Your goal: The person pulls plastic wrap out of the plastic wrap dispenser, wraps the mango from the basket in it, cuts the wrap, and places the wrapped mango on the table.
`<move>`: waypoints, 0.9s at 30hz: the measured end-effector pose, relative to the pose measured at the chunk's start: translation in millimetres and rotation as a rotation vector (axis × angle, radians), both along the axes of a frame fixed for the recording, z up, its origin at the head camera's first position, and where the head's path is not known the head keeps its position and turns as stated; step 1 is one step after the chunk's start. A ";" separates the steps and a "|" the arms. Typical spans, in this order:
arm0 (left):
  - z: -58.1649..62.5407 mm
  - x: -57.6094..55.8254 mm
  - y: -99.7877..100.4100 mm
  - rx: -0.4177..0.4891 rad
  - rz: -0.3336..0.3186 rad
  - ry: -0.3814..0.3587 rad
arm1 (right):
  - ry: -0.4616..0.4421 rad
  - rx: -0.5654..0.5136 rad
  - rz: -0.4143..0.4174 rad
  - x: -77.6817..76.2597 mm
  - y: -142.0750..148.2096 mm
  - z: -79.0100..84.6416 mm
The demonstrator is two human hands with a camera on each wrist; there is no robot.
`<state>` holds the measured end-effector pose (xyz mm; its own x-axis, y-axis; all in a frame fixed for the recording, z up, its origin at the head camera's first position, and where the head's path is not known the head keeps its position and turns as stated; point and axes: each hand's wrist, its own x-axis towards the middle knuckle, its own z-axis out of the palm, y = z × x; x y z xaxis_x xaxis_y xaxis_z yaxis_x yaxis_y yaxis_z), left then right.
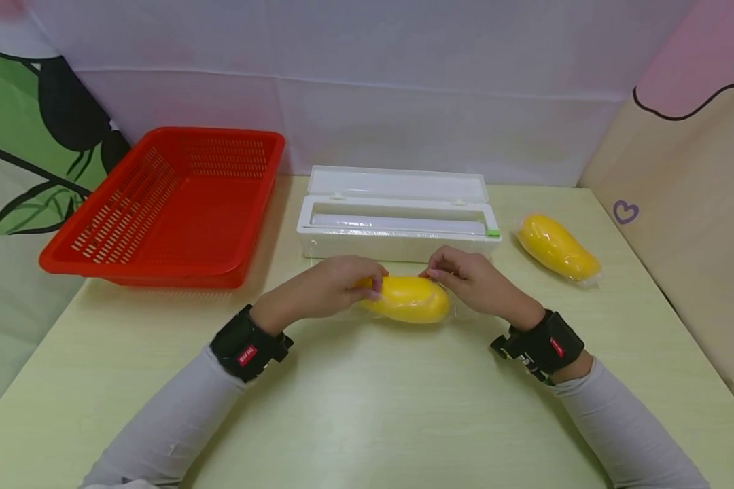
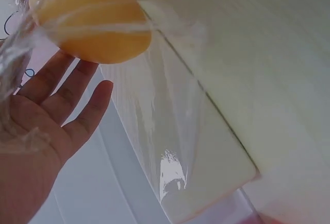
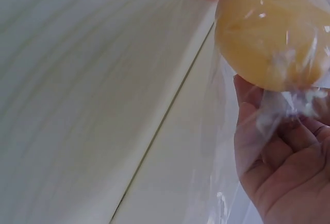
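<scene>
A yellow mango point(image 1: 412, 299) lies in clear plastic film point(image 3: 263, 113) on the table, in front of a white cling-film box point(image 1: 397, 244). My left hand point(image 1: 345, 285) grips the mango's left end between thumb and fingers. In the left wrist view, its fingers touch the mango's side, and loose film crosses the palm and thumb. At the other end, my right hand point(image 1: 471, 278) pinches the film close to the mango, its fingers curled in the right wrist view. A sheet of film also hangs over the front of the box.
The box's lid stands open at the back, with a film roll point(image 1: 397, 223) inside. A red plastic basket point(image 1: 245, 255) stands at the back left. Another yellow mango point(image 1: 556, 248), wrapped in film, lies at the right. Cloth-covered walls border the table point(image 1: 391, 421).
</scene>
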<state>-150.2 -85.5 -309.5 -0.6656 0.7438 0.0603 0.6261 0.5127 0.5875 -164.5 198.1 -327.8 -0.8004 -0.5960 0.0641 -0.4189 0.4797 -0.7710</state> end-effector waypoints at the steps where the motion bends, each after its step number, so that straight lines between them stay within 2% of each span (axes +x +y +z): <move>1: -0.4 -0.7 -0.1 0.005 0.002 0.001 | 0.008 0.008 -0.002 0.0 0.0 -0.2; 11: -4.1 -9.9 -2.1 0.069 0.009 -0.052 | 0.055 0.041 -0.032 -2.3 2.2 -2.6; 17: -8.5 -15.9 -3.3 0.138 0.042 -0.137 | 0.079 0.042 -0.070 -4.7 4.7 -1.0; 22: -11.8 -20.7 -4.5 0.180 0.065 -0.161 | 0.236 -0.056 -0.072 -0.5 4.7 4.1; 27: -13.7 -25.1 -5.1 0.225 0.091 -0.165 | 0.502 -0.228 -0.003 6.8 -2.0 10.2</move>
<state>-175.3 -90.6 -323.1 -0.7438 0.6606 0.1019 0.4695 0.4079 0.7831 -157.7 196.1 -317.6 -0.6401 -0.5197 0.5658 -0.7607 0.3257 -0.5614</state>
